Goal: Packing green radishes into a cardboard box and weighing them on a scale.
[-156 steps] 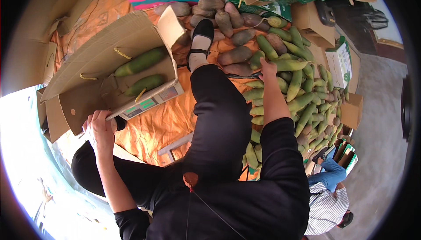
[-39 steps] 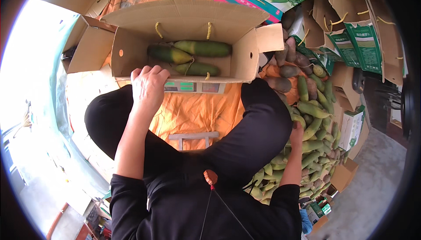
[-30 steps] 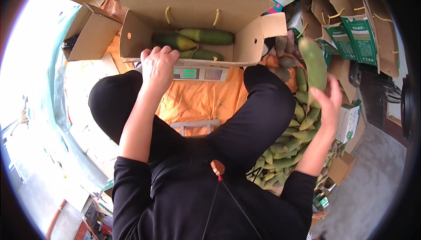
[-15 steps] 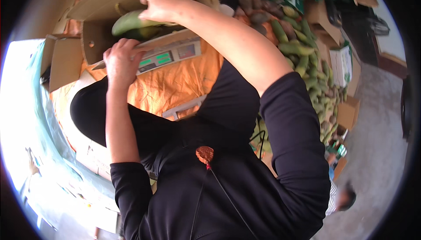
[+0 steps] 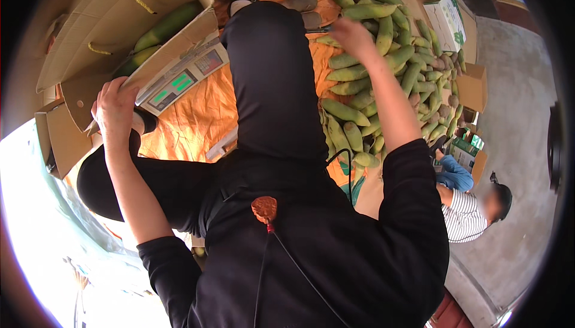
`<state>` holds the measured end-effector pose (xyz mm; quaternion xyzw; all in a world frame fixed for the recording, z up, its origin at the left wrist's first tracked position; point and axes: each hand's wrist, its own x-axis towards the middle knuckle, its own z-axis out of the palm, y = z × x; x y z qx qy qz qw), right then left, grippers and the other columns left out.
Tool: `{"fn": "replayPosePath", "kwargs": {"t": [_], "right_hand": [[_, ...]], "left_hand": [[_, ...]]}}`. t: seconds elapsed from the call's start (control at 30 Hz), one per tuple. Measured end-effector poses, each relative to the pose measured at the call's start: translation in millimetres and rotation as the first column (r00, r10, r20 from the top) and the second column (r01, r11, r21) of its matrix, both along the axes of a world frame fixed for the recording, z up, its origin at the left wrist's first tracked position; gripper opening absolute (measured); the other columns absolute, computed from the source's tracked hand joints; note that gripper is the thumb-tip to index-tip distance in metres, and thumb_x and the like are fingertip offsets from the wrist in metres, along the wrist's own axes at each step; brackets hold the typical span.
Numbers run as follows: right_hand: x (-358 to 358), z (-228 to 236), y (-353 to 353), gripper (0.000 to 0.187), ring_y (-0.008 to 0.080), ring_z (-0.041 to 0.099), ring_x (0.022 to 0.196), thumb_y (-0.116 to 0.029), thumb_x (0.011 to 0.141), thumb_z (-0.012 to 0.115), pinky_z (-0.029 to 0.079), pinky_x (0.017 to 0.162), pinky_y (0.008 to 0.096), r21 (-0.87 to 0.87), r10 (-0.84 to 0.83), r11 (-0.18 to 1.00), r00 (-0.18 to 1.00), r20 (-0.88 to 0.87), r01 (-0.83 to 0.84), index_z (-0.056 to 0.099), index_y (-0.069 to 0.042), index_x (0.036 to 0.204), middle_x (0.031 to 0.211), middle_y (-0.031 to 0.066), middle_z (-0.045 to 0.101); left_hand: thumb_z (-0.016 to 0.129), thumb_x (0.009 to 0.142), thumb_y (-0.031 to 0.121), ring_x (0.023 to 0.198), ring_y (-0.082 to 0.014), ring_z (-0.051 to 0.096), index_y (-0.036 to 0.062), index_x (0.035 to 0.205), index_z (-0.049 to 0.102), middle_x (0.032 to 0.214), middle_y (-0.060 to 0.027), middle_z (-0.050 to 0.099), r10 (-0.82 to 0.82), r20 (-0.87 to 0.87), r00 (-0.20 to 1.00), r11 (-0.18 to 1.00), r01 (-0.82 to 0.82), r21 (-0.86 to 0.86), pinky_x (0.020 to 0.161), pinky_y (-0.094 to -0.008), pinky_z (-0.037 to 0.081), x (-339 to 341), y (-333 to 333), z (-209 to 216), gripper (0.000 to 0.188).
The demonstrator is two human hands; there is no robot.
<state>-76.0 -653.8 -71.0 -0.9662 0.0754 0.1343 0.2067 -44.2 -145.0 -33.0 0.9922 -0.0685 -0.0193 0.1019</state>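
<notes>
My left hand point(image 5: 115, 109) grips the near left corner of an open cardboard box point(image 5: 179, 49), its fingers hooked over the edge. Inside the box lie long green radishes point(image 5: 168, 26), partly hidden by the front wall. Just below that wall shows a scale point(image 5: 179, 81) with lit green displays. My right hand point(image 5: 354, 37) hovers over the far left part of a large heap of green radishes point(image 5: 389, 58), close to one of them. Its fingers are blurred, and I cannot make out whether they touch anything.
Reddish-brown roots point(image 5: 301, 1) lie beyond my raised knee, on an orange sheet point(image 5: 203, 118). A smaller cardboard box point(image 5: 60, 139) stands at the left. Past the heap are a white-and-green carton point(image 5: 446, 22) and a person in a striped shirt point(image 5: 466, 219).
My right hand has left the radish in the box and swung right to the heap. My left hand stays on the box edge. The view has turned toward the right.
</notes>
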Motion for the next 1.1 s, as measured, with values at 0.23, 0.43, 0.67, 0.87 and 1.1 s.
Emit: {"fn": "replayPosePath", "kwargs": {"t": [0.23, 0.43, 0.67, 0.87, 1.1], "right_hand": [[-188, -117, -54, 0.032, 0.0349, 0.056, 0.106, -0.016, 0.078, 0.064, 0.048, 0.087, 0.0447, -0.258, -0.22, 0.962, 0.804, -0.552, 0.087, 0.06, -0.007, 0.108, 0.109, 0.0172, 0.061], [-269, -131, -38, 0.038, 0.0293, 0.045, 0.122, -0.009, 0.077, 0.063, 0.046, 0.092, 0.0446, -0.458, -0.228, 0.884, 0.77, -0.596, -0.093, 0.056, -0.015, 0.115, 0.121, 0.0089, 0.048], [-280, -135, -23, 0.037, 0.0276, 0.046, 0.119, -0.008, 0.079, 0.064, 0.046, 0.09, 0.0438, -0.488, -0.174, 0.847, 0.758, -0.629, -0.21, 0.056, -0.015, 0.114, 0.12, 0.0069, 0.047], [-292, -137, -32, 0.031, 0.0275, 0.048, 0.117, -0.011, 0.082, 0.062, 0.049, 0.088, 0.0402, -0.584, -0.349, 0.807, 0.727, -0.592, -0.088, 0.056, -0.015, 0.112, 0.119, 0.0101, 0.048], [-317, -131, -45, 0.038, 0.0357, 0.054, 0.106, -0.017, 0.076, 0.066, 0.048, 0.086, 0.0444, -0.465, -0.329, 0.88, 0.824, -0.46, 0.092, 0.051, -0.009, 0.11, 0.114, 0.0166, 0.055]], "left_hand": [[0.068, 0.078, 0.018, 0.111, -0.0279, 0.054, 0.0143, 0.115, 0.062, 0.115, -0.0063, 0.061, -0.015, -0.022, 1.0, 0.999, 0.016, 0.046, 0.1, -0.0425, 0.035, 2, 0, 40, 0.038], [0.069, 0.076, 0.02, 0.114, -0.0289, 0.053, 0.0144, 0.117, 0.061, 0.118, -0.0086, 0.06, 0.014, -0.037, 0.999, 0.998, -0.012, 0.067, 0.099, -0.0418, 0.038, -6, 13, 58, 0.042], [0.069, 0.078, 0.022, 0.116, -0.033, 0.052, 0.0126, 0.122, 0.058, 0.122, -0.0133, 0.057, 0.108, -0.115, 0.988, 0.994, -0.104, 0.041, 0.098, -0.0406, 0.041, -19, 33, 47, 0.046], [0.07, 0.077, 0.024, 0.116, -0.0317, 0.052, 0.0142, 0.123, 0.057, 0.123, -0.0112, 0.057, 0.059, -0.057, 0.997, 0.995, -0.054, 0.089, 0.099, -0.0422, 0.04, -23, 36, 31, 0.048], [0.069, 0.079, 0.028, 0.116, -0.0281, 0.053, 0.0177, 0.124, 0.056, 0.122, -0.0072, 0.058, 0.089, -0.09, 0.992, 0.99, -0.078, 0.115, 0.097, -0.0453, 0.039, -22, 53, 18, 0.047]]}}
